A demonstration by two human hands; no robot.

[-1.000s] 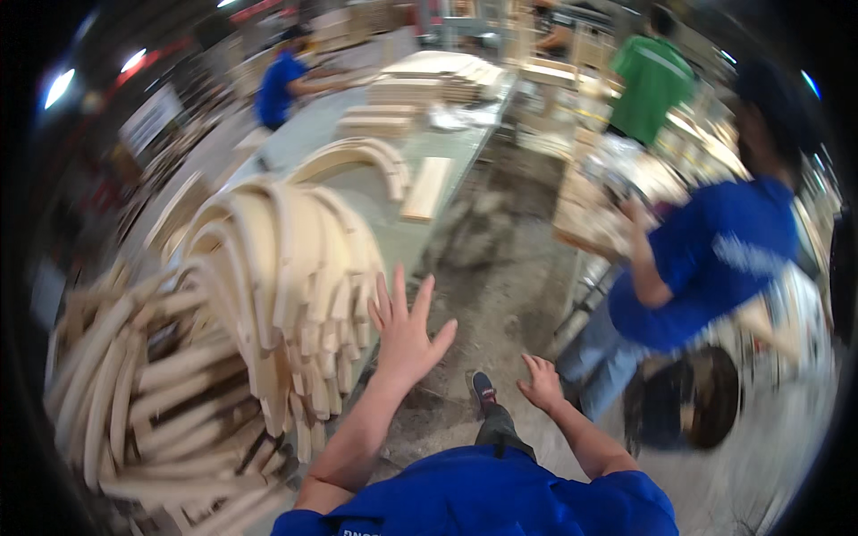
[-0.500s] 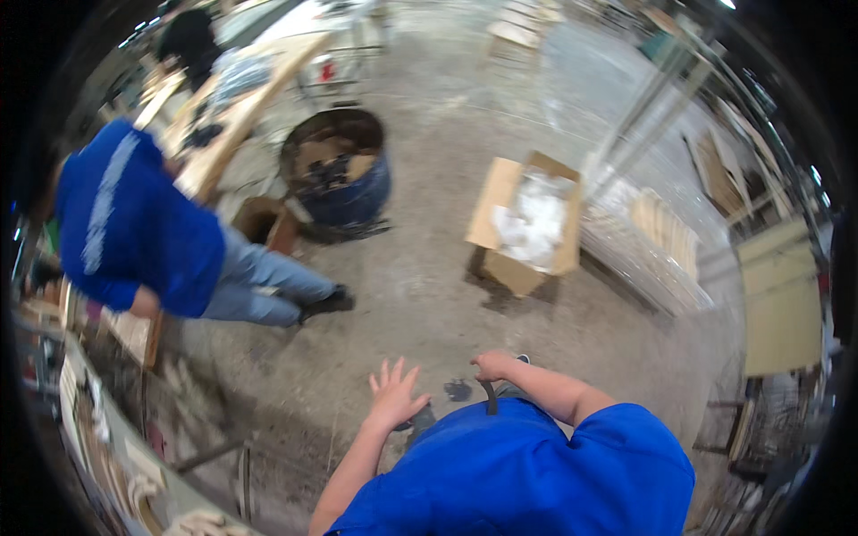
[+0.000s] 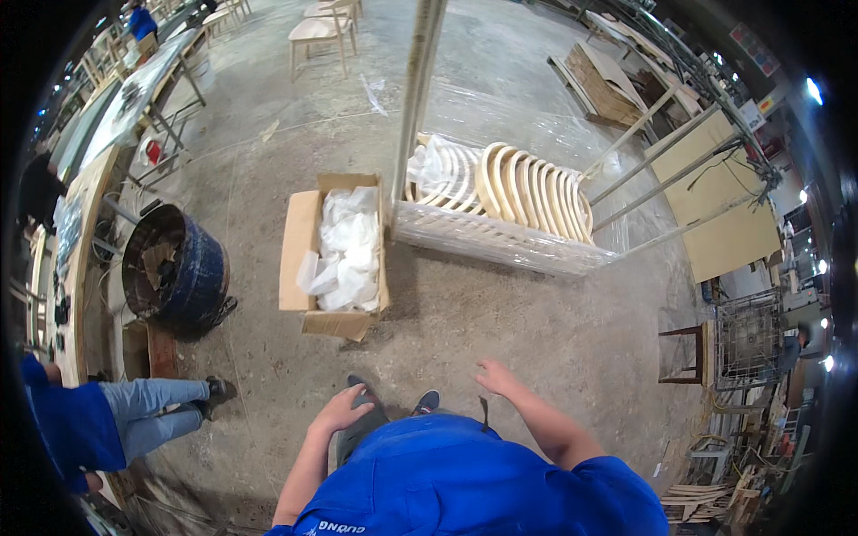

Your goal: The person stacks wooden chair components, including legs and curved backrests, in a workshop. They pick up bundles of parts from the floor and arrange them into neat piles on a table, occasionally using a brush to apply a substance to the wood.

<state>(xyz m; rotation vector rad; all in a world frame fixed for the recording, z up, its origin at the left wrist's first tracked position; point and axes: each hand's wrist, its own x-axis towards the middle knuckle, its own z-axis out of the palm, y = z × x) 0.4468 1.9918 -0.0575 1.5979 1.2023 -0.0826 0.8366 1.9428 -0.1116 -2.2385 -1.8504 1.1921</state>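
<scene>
Nothing is held: the left hand (image 3: 338,413) and right hand (image 3: 494,376) are open, fingers loose, above the concrete floor (image 3: 536,330). Nearest ahead, the cardboard box (image 3: 299,250) of clear plastic bags (image 3: 349,250) is best approached squarely, the blue drum (image 3: 174,268) at its left avoided.

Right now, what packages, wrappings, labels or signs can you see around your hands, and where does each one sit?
Cardboard box: open, brown, on the floor ahead of the left hand, filled with crumpled white plastic bags.
Clear plastic wrap: around a rack of curved pale wooden parts, ahead of the right hand.
Wall signs: small, upper right, too small to describe.
</scene>
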